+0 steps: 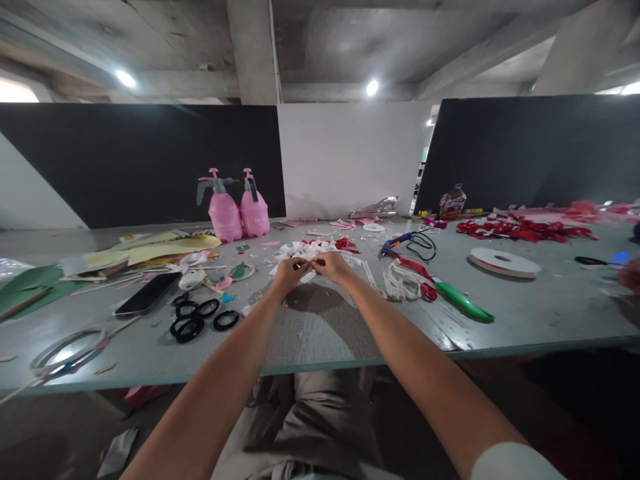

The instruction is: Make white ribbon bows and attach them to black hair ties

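My left hand (289, 271) and my right hand (331, 266) meet over the middle of the grey table (320, 333). Both are closed in a pinch on a small white strip (306, 264) held between them, just above the tabletop. Right behind the hands lies a pile of white and red ribbon scraps (310, 250). Several black rings (200, 319) lie to the left of my left forearm.
A phone (147, 294), paper sheets (150, 250) and two pink spray bottles (237, 210) sit at left. A green-handled tool (463, 303), white tape roll (504, 262) and red ribbon pile (525, 229) lie right. Another person's hand (631, 275) shows at the right edge.
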{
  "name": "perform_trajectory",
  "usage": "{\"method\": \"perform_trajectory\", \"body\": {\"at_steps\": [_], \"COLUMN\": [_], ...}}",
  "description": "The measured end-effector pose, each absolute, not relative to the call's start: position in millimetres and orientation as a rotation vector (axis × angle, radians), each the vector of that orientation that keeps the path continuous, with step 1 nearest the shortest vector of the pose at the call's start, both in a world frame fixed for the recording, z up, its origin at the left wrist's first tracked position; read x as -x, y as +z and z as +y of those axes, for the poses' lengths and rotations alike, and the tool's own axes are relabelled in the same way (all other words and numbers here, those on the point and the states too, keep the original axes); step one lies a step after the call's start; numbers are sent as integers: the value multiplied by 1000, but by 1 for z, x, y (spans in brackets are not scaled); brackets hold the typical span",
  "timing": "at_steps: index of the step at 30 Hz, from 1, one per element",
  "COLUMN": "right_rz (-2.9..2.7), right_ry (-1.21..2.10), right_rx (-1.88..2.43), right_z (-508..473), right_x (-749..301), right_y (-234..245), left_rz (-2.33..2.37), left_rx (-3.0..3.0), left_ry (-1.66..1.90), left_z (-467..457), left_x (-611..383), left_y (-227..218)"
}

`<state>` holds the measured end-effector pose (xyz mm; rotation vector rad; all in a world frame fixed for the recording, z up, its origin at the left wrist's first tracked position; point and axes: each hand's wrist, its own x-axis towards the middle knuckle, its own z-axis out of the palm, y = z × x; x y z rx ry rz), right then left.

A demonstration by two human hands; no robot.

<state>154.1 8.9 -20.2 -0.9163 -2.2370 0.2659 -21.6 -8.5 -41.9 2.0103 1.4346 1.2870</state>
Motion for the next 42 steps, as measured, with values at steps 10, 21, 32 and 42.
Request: {"method": "perform_trajectory", "body": {"at_steps": [10,21,32,42], "right_rz": [-2134,-1847,-1806,-2087], "right_ry": [201,328,335,289], "right_rx": [972,969,952,954], "right_z": [6,5,9,1], "right_x": [-145,-137,-160,-146], "right_y": [-24,-27,-17,-17], "left_rz": [1473,1427,1468,1465], "left_rx": [-1988,-1962,-1984,-2059], "left_ry": [1284,1385,1427,1395], "left_z": [-15,-20,-13,-10], "left_x": [17,11,21,21], "left_y": [-37,-31,-40,-41]}}
